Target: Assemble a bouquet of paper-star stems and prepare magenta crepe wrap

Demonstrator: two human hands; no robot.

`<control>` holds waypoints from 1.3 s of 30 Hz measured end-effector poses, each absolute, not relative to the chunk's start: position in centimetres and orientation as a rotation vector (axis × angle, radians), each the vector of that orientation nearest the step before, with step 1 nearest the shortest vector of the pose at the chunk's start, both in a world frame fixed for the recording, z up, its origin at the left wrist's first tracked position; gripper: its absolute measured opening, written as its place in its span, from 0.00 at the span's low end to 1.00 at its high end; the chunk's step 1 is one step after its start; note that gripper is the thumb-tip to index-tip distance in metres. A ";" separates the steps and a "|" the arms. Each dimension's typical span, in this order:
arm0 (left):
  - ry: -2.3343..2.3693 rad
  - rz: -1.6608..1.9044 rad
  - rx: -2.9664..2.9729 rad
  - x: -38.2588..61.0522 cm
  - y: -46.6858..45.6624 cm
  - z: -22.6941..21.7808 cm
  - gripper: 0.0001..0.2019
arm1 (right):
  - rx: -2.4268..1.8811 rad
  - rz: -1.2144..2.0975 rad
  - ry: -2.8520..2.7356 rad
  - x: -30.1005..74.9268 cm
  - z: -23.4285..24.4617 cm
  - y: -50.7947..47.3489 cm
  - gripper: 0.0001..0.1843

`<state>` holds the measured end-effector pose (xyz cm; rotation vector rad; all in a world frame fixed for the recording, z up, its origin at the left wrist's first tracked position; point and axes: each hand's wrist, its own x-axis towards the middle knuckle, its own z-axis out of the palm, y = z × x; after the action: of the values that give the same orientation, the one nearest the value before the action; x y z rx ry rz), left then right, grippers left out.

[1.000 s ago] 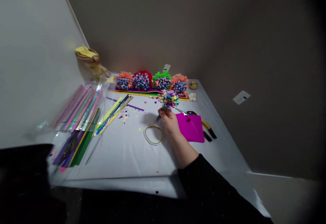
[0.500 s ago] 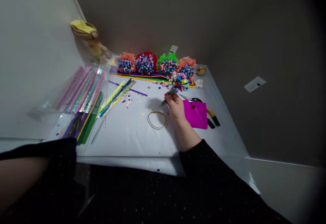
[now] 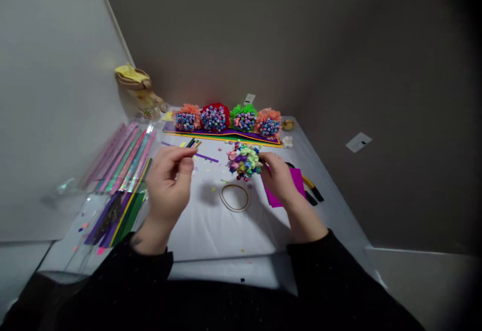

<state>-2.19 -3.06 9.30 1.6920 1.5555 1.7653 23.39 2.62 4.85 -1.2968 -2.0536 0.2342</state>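
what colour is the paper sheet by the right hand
The paper sheet is magenta, head view.

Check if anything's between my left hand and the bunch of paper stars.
Nothing visible blocks it. Your left hand has open air toward the star bunch, held in your right hand; only a flat purple strip lies below, on the table.

From my remote view I count one left hand [image 3: 167, 180] and one right hand [image 3: 278, 176] at six o'clock, and one loose star bouquet [image 3: 244, 162] at center. Four wrapped star bouquets [image 3: 214, 118] line up at twelve o'clock. There is one white paper flower [image 3: 287, 141] at two o'clock, one magenta paper sheet [image 3: 295, 180] and one yellow-handled tool [image 3: 309, 183] at three o'clock, and one gold-edged loop [image 3: 234, 198] at six o'clock.
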 end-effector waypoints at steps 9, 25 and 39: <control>1.615 1.450 1.348 -2.6 2.4 -0.4 0.11 | -1.088 -0.013 -2.524 17.9 12.2 7.2 0.15; 1.529 1.475 1.296 -3.2 2.1 0.8 0.10 | -0.977 0.598 -2.353 14.2 8.6 7.8 0.26; 1.503 1.476 1.198 -3.4 2.9 -0.4 0.11 | -0.966 0.716 -2.005 13.4 5.3 6.7 0.33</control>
<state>-3.44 2.86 -0.43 1.1979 1.5030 1.4759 13.41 6.68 5.30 -0.9664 -2.0049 0.7162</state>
